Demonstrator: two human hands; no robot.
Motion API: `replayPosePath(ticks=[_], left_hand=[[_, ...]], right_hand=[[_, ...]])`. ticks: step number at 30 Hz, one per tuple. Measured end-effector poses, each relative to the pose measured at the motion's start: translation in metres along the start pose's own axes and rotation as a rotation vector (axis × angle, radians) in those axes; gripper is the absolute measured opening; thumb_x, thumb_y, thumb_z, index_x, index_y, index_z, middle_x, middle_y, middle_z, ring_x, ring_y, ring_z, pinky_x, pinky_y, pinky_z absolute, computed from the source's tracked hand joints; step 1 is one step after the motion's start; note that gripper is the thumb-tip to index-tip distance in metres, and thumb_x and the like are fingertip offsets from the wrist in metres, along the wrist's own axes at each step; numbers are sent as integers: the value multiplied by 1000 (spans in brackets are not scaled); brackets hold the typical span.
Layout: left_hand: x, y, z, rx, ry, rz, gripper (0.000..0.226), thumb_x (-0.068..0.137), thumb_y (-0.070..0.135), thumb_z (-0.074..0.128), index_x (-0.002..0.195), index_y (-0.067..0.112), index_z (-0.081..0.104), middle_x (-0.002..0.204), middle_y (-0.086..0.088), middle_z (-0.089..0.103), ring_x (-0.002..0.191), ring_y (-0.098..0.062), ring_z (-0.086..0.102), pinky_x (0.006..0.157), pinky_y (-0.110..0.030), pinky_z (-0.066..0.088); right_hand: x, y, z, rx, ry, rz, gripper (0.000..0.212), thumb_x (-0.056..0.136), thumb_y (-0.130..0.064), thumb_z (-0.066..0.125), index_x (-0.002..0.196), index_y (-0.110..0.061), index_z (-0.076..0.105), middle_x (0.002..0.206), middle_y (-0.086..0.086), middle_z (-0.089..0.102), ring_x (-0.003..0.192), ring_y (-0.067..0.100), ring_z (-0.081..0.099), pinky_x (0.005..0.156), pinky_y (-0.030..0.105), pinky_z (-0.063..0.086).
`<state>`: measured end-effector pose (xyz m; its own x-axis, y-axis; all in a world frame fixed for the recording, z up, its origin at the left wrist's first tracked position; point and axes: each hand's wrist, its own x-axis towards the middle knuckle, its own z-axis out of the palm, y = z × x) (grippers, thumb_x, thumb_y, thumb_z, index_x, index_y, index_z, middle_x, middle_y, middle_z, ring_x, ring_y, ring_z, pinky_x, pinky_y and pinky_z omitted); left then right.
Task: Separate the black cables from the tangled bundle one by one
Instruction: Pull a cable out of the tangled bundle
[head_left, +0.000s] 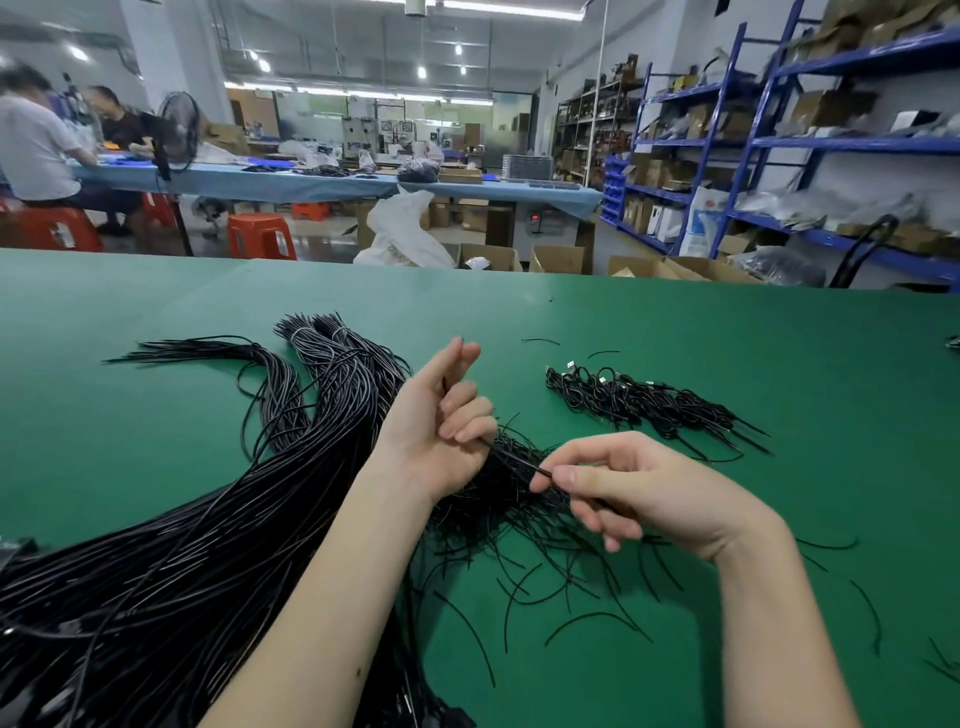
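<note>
A big bundle of long black cables (218, 519) sprawls over the left half of the green table (675, 332). A heap of short thin black strands (498, 499) lies in the middle, under both hands. My left hand (441, 421), palm up, holds one thin black cable (511, 457) with its curled fingers. My right hand (639, 488) pinches the same cable between thumb and forefinger, just right of the left hand. The cable runs taut between the two hands, slanting down to the right.
A row of coiled black cables (649, 405) lies at the right middle of the table. Loose strands (571, 618) scatter toward the near edge. Beyond the table are cardboard boxes (556, 260), blue shelving (852, 145), and people seated at a blue bench (311, 182).
</note>
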<state>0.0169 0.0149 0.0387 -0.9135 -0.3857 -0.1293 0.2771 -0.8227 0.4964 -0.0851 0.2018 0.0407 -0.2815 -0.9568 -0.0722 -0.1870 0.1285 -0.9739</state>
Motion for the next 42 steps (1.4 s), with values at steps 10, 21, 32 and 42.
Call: replayPosePath(ticks=[10, 21, 32, 42], left_hand=[[-7, -1, 11, -83, -327, -135, 40, 98, 34, 48, 74, 12, 70, 61, 7, 52, 52, -5, 20, 47, -16, 22], [-12, 7, 12, 55, -423, -55, 60, 106, 50, 26, 69, 13, 56, 55, 6, 38, 44, -7, 28, 44, -19, 26], [-20, 14, 15, 726, -598, -70, 69, 101, 55, 24, 84, 11, 74, 73, -9, 72, 58, -19, 67, 60, -24, 55], [-10, -8, -1, 1308, -326, -322, 81, 101, 62, 18, 131, 0, 61, 125, -15, 70, 116, -21, 68, 105, -36, 50]], right_hand=[[-4, 22, -4, 144, 15, -76, 19, 91, -30, 63, 96, -18, 78, 59, -4, 45, 47, 7, 30, 50, 20, 41], [11, 33, 7, -160, 67, 127, 34, 93, -51, 66, 75, -23, 73, 60, -3, 57, 58, 14, 49, 60, 22, 39], [27, 39, 5, -306, 488, 24, 44, 72, -67, 76, 62, -24, 69, 56, -8, 35, 54, 10, 29, 52, 22, 25], [37, -2, 1, -286, 624, -262, 29, 92, -47, 70, 70, -31, 77, 58, 11, 57, 59, 10, 44, 60, 28, 35]])
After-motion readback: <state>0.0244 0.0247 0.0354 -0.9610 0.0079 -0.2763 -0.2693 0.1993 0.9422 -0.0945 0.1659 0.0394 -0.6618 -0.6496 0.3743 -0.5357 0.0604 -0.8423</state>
